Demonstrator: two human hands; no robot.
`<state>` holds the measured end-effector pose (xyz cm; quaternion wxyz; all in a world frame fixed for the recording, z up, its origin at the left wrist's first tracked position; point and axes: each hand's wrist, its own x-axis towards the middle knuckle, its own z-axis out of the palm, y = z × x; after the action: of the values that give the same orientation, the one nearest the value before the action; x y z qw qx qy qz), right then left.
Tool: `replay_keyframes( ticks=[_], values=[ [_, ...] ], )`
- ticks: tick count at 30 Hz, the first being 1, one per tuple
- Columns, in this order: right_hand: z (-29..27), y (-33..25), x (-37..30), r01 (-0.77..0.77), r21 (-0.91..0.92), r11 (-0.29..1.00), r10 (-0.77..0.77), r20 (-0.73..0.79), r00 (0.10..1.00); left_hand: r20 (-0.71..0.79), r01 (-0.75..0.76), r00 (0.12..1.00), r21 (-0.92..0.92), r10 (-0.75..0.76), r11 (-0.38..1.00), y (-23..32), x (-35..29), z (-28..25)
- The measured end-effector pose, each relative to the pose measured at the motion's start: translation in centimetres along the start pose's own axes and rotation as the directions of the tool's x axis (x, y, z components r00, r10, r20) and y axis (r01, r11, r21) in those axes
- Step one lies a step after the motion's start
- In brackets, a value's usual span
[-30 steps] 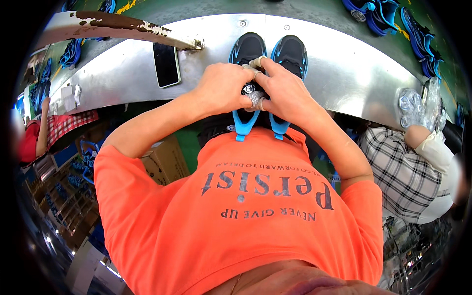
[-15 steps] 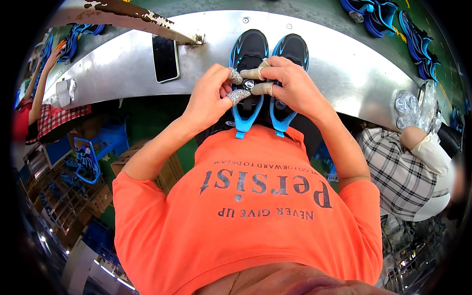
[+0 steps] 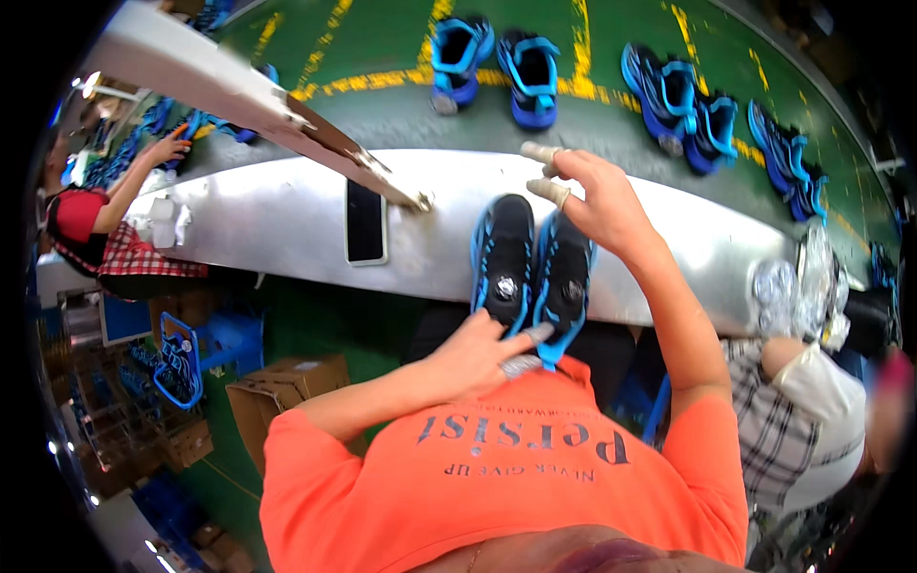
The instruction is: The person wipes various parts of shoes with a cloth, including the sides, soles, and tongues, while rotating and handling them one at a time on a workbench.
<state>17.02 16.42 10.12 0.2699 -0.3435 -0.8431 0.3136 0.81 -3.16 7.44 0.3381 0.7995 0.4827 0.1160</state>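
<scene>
Fingers: from my remote station I see those of the right hand (image 3: 604,199) spread wide, holding nothing; those of the left hand (image 3: 473,351) are parted, and I cannot tell whether they press on anything.

Surroundings, in decreasing size: the green surface (image 3: 382,119), marked with yellow lines, lies beyond both sets of fingers. The metal ledge (image 3: 267,229) passes beneath the right fingers and ahead of the left. A chipped pale beam (image 3: 224,86) slants down left of the right fingers. A cardboard box (image 3: 277,387) sits left of the left fingers.

I note the pair of black shoes (image 3: 504,244) with blue trim between the hands, toes just short of the right fingertips, heels at the left fingers. A phone (image 3: 366,224) lies ahead and left of the left fingers. Smallest are the fingertip covers: beige (image 3: 549,192) right, grey (image 3: 521,366) left.
</scene>
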Motion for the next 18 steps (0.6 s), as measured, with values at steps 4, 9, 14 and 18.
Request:
replay_keyframes(
  ticks=[4, 9, 14, 18],
  values=[
    [2.0, 3.3, 9.3, 0.003, -0.403, 0.915, -0.022, -0.042, 0.999, 0.086, 0.058, 0.994, 0.129, -0.070, 0.990, -1.8, 3.9, 3.1],
    [5.0, 3.4, 17.6, -0.164, -0.515, 0.841, 0.168, -0.040, 0.985, -0.131, -0.025, 0.991, 0.097, 0.038, 0.995, -1.3, 5.1, 4.3],
    [10.0, 6.5, 18.0, -0.211, -0.414, 0.886, 0.175, -0.124, 0.977, -0.143, -0.031, 0.989, -0.007, 0.029, 1.000, -0.9, 4.4, 4.0],
    [7.3, 9.6, 16.1, -0.247, -0.398, 0.884, 0.250, -0.046, 0.967, -0.103, 0.018, 0.995, 0.001, -0.018, 1.000, -2.0, 5.1, 2.8]
  ],
)
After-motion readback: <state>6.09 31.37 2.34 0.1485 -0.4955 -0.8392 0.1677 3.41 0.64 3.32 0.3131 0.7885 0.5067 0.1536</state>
